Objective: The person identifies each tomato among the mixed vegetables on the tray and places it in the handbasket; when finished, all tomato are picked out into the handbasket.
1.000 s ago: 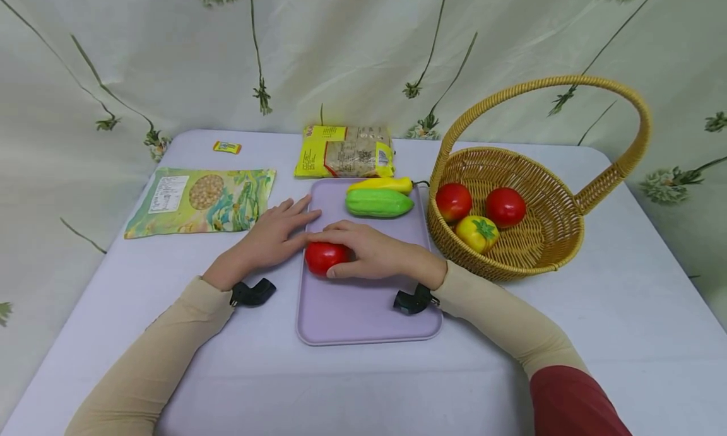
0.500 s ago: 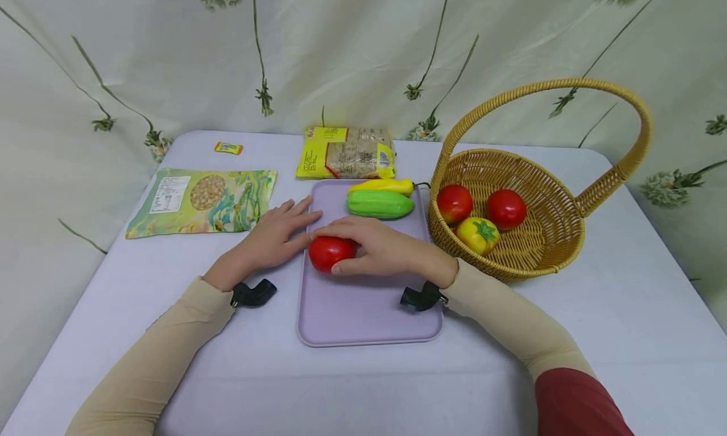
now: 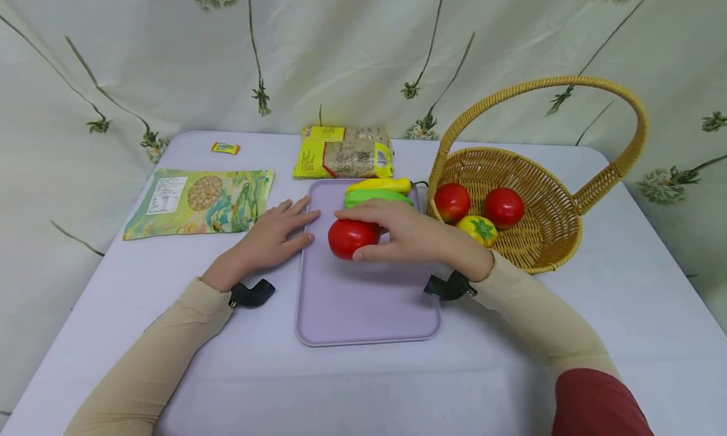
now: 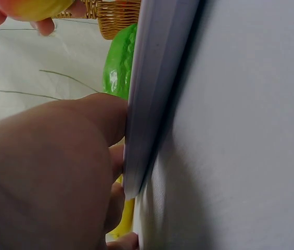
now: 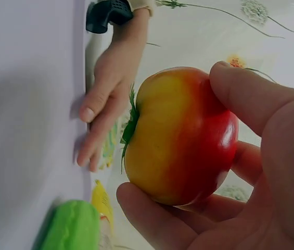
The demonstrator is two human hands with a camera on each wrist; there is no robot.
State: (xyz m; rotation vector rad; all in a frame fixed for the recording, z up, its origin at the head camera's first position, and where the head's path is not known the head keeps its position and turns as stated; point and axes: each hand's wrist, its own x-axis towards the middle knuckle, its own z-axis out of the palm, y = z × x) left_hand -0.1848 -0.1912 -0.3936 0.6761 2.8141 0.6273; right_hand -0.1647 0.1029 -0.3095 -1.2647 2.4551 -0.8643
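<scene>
My right hand (image 3: pixel 409 234) grips a tomato (image 3: pixel 351 238) from the right, thumb on the near side and fingers over the far side. Red on top, it turns yellow towards a green leafy stem end in the right wrist view (image 5: pixel 183 138). A gap shows there between the tomato and the lilac tray (image 3: pixel 363 316). My left hand (image 3: pixel 272 234) rests with fingers spread over the tray's left edge. On the tray's far part lie a green ridged vegetable (image 3: pixel 377 197), partly hidden by my right hand, and a yellow pepper (image 3: pixel 380 185).
A wicker basket (image 3: pixel 559 247) with a tall handle stands right of the tray, holding two red tomatoes (image 3: pixel 503 207) and a yellow one (image 3: pixel 478 229). Behind the tray lies a yellow packet (image 3: pixel 343 152). A green packet (image 3: pixel 199 202) and a small yellow wrapper (image 3: pixel 225 148) are at left.
My right hand has lifted the tomato and carried it rightward and away from me, off the tray's left side. My left hand has stayed at the tray's edge.
</scene>
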